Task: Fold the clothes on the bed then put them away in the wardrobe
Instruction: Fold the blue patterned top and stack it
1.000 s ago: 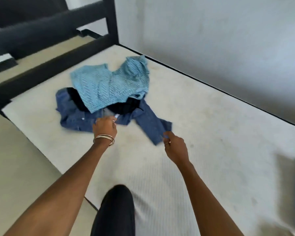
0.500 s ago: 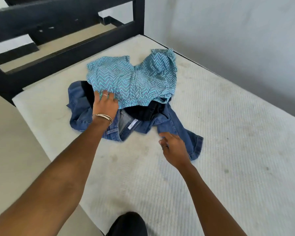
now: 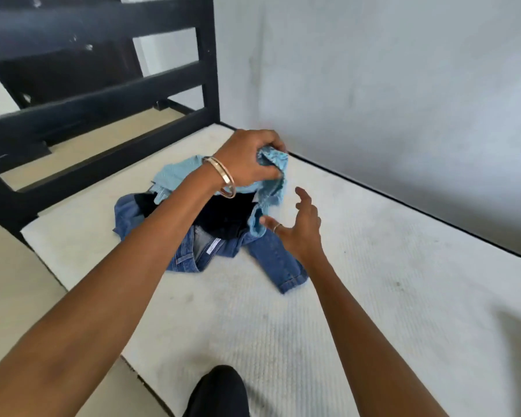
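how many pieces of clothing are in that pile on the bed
3: a light blue top gripped by the left hand, a black garment beneath it, jeans at the bottom. More may be hidden.

A black slatted bed frame [image 3: 103, 94] stands at the far left, a pale grey wall [image 3: 388, 85] runs along the right, beige floor [image 3: 9, 290] shows at the near left.

A light-blue patterned top [image 3: 272, 164], bunched and partly lifted, lies over a black garment [image 3: 226, 216] and rumpled blue jeans [image 3: 271, 260] on the bed [image 3: 373, 296].
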### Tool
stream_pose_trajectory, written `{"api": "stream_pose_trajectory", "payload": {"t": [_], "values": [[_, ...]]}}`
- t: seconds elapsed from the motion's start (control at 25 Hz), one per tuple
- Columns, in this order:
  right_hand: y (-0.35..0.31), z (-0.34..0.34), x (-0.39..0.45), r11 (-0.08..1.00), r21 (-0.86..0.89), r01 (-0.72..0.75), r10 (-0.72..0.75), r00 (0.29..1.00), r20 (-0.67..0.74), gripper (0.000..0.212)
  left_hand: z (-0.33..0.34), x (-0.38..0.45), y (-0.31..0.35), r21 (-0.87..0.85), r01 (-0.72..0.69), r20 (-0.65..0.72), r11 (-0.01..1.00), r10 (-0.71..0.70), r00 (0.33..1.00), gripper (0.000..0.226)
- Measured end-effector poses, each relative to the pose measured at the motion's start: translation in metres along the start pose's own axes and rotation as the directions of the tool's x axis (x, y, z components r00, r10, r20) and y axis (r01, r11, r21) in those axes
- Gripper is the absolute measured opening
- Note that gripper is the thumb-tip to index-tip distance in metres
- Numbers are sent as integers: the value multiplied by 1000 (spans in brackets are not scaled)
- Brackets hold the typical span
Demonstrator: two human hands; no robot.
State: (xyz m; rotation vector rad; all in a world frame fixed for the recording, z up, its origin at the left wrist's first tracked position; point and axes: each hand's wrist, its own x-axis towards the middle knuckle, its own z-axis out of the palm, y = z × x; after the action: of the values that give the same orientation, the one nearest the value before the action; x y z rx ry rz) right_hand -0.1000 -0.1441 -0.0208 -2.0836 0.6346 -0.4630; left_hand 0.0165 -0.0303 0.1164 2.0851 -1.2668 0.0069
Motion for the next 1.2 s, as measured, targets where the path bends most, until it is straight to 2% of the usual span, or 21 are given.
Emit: {"api": "stream_pose_trajectory", "payload": {"t": [0.12,0.2,0.28,0.36,0.44,0.52,0.6,0.64,0.76,0.84,0.88,0.92,0.96,1.0,1.04,1.12,1.16,1.2], "values": [[-15,-59,-20,992,10,-122,123,989,-83,94,-13,7,91,-104,-178,165,978,194,967,48],[-18,-99,-38,991,112,-68,74,996,-51,105,-14,11,146,-116,-286,141,951,300,943,45],[-13,-137,-60,978,206,12,-10,1000,-14,109,-11,11,195,-131,-350,24,927,356,934,38],[-5,-178,-88,992,103,68,-62,996,-67,109,-6,13,240,-167,-388,-148,906,366,919,31],[5,-221,-116,998,-21,62,-65,977,-201,89,-5,16,272,-225,-408,-307,885,333,892,26],[19,-275,-142,997,-77,-3,-30,903,-429,51,-4,21,292,-207,-374,-357,904,285,889,23],[36,-337,-165,992,-97,-84,13,818,-576,8,4,23,300,-95,-293,-353,952,243,904,41],[43,-367,-180,991,-84,-103,35,810,-585,12,10,20,301,-87,-238,-335,967,196,921,49],[53,-424,-216,993,-79,-87,32,849,-528,22,40,10,273,-198,-45,-198,979,5,980,55],[41,-438,-238,999,6,32,-25,870,-493,13,57,-5,247,-413,17,-126,911,-75,989,68],[31,-441,-249,982,139,126,-40,865,-501,8,64,-11,235,-525,35,-111,850,-109,988,69],[22,-444,-257,924,303,232,-48,858,-511,7,68,-19,228,-614,42,-91,788,-124,988,55],[20,-447,-261,837,457,301,-31,860,-509,12,69,-26,225,-661,46,-65,749,-118,991,30],[19,-447,-262,758,571,317,-6,877,-480,18,70,-32,220,-688,44,-44,724,-102,994,9],[20,-444,-259,711,640,293,34,894,-447,24,70,-35,217,-706,46,-28,707,-93,995,11],[26,-430,-247,712,679,182,120,920,-372,34,71,-41,211,-715,66,6,696,-88,996,9],[28,-421,-243,730,669,138,139,929,-344,39,72,-42,207,-691,88,17,717,-105,994,6],[32,-414,-239,743,661,107,158,931,-329,38,72,-43,204,-640,113,28,760,-124,992,13]]}}
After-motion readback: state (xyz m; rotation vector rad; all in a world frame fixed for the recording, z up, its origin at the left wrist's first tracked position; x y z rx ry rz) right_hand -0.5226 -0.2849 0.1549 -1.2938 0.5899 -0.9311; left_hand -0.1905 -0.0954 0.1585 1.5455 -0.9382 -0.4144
